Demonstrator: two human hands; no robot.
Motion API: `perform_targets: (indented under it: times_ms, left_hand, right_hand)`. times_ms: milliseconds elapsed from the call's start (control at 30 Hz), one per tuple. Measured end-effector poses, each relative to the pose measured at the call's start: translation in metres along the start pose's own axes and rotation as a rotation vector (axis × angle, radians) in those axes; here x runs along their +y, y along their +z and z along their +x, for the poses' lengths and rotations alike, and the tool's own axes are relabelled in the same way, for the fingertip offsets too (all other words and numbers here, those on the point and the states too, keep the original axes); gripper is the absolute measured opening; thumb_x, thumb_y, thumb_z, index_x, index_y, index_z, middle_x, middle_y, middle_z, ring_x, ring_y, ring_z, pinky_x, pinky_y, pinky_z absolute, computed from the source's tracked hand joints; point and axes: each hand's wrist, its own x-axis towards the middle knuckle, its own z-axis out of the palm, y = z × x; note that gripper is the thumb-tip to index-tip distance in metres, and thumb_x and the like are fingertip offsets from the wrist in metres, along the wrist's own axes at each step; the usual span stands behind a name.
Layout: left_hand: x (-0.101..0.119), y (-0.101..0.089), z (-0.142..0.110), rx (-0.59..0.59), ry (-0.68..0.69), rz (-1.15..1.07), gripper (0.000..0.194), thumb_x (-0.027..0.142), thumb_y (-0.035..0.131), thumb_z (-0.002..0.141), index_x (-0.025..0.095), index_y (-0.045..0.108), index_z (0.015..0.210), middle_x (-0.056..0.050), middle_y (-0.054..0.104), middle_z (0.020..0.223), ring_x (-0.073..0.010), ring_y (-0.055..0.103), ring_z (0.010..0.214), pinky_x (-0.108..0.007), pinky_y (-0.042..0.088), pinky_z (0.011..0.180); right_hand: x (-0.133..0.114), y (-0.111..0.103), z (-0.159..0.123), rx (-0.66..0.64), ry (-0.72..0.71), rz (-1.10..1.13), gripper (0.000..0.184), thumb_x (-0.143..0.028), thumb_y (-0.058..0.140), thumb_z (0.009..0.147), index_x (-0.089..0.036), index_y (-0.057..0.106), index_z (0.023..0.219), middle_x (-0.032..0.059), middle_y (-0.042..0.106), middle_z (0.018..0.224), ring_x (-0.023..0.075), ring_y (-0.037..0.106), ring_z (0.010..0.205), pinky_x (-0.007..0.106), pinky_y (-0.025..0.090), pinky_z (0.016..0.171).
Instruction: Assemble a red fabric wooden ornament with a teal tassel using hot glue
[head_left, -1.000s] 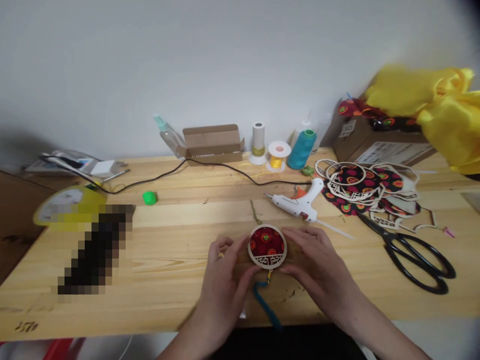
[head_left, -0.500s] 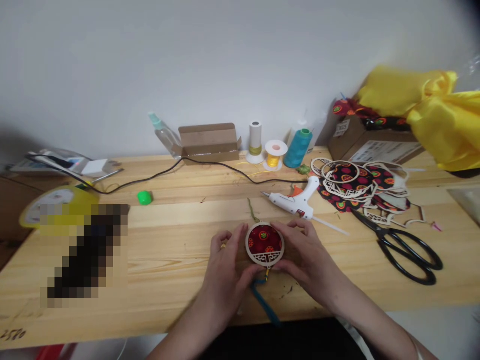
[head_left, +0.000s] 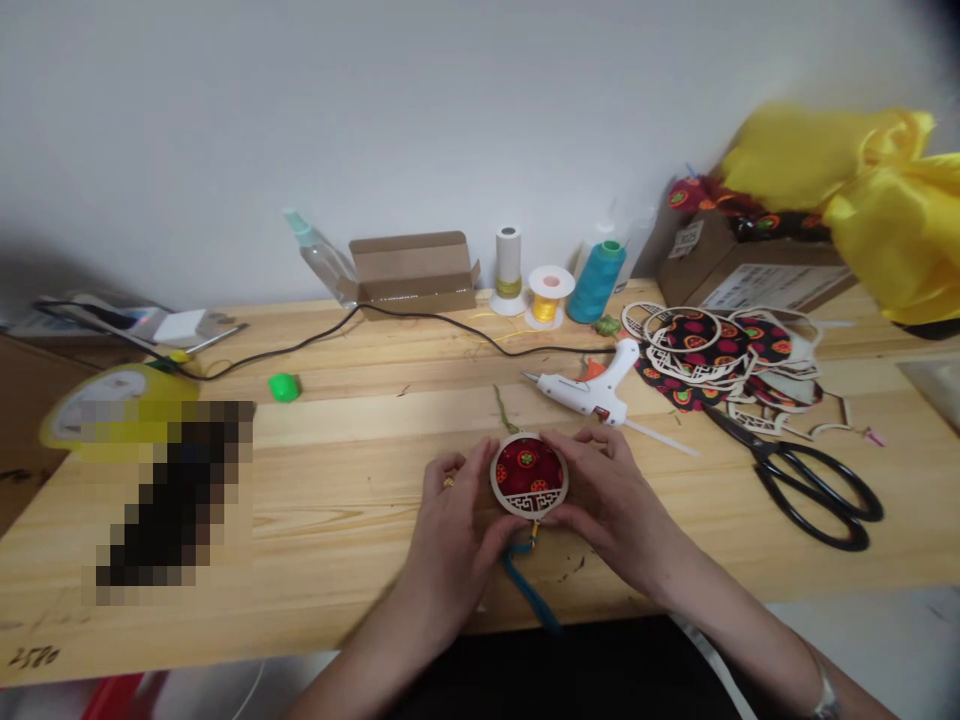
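Observation:
Between my two hands is a round pendant (head_left: pixel 529 474) with a pale wooden rim, dark red patterned fabric and a fretwork strip at its lower edge. My left hand (head_left: pixel 459 510) grips its left side, fingers along the rim and thumb at the bottom. On the right side, my right hand (head_left: pixel 611 505) holds the rim the same way. A green cord (head_left: pixel 504 410) sticks out above the pendant. Below it hangs a teal tassel (head_left: pixel 531 592) on a small yellow loop. The pendant lies at or just over the table; which one I cannot tell.
Beyond my right hand lies a white glue gun (head_left: pixel 585 390), its black cable (head_left: pixel 300 348) running left. Black scissors (head_left: pixel 810 485) and wooden frames with fabric (head_left: pixel 697 350) lie at right. Thread spools (head_left: pixel 596 283), an open carton (head_left: pixel 412 270) and a spray bottle (head_left: pixel 322 255) line the wall.
The whole scene sits slightly higher in view as the camera tilts. Both hands keep their hold on the pendant, with barely any movement.

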Motion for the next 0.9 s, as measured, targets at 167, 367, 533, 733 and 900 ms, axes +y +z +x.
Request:
perform_targets:
  times_ms: [167,367,533,733,900]
  left_hand:
    - [0.0002,0.0004,0.0001,-0.007,-0.001,0.007,0.069,0.027,0.064,0.079,0.030,0.027,0.138,-0.009,0.052,0.126,-0.0288,0.043,0.116,-0.051,0.042,0.097]
    - [-0.0034,0.0031,0.0002,0.004,0.017,0.018,0.072,0.026,0.065,0.079,0.029,0.026,0.139,-0.009,0.054,0.125,-0.0278,0.043,0.114,-0.048,0.042,0.096]
    - [-0.0044,0.0043,-0.0003,0.017,0.032,0.034,0.073,0.025,0.066,0.078,0.028,0.027,0.139,-0.009,0.056,0.124,-0.0282,0.045,0.112,-0.049,0.042,0.095]
    - [-0.0044,0.0049,-0.0012,0.017,0.034,0.049,0.072,0.025,0.065,0.079,0.029,0.025,0.139,-0.008,0.056,0.124,-0.0277,0.045,0.112,-0.047,0.044,0.093]
    - [-0.0043,0.0052,-0.0013,0.006,0.027,0.069,0.070,0.025,0.065,0.079,0.028,0.025,0.138,-0.007,0.056,0.124,-0.0269,0.045,0.112,-0.047,0.043,0.095]
  right_hand:
    - [0.0004,0.0005,-0.0003,-0.002,-0.008,0.020,0.067,-0.026,0.066,0.079,-0.032,0.033,0.137,0.0066,0.056,0.122,0.0294,0.043,0.108,0.054,0.041,0.093]
    - [0.0026,0.0029,-0.0020,0.000,0.007,0.022,0.062,-0.024,0.062,0.082,-0.031,0.033,0.137,0.0071,0.055,0.122,0.0287,0.042,0.111,0.052,0.041,0.094]
    - [0.0030,0.0050,-0.0027,0.005,0.020,0.008,0.061,-0.024,0.061,0.082,-0.029,0.034,0.136,0.0065,0.054,0.123,0.0267,0.041,0.111,0.047,0.042,0.095]
    - [0.0010,0.0047,-0.0011,0.011,0.037,0.040,0.058,-0.022,0.062,0.082,-0.032,0.037,0.133,0.0076,0.054,0.118,0.0280,0.042,0.109,0.050,0.043,0.093]
    - [0.0001,0.0044,-0.0002,0.012,0.052,0.051,0.057,-0.021,0.063,0.081,-0.030,0.038,0.131,0.0073,0.054,0.117,0.0266,0.042,0.109,0.047,0.042,0.093]
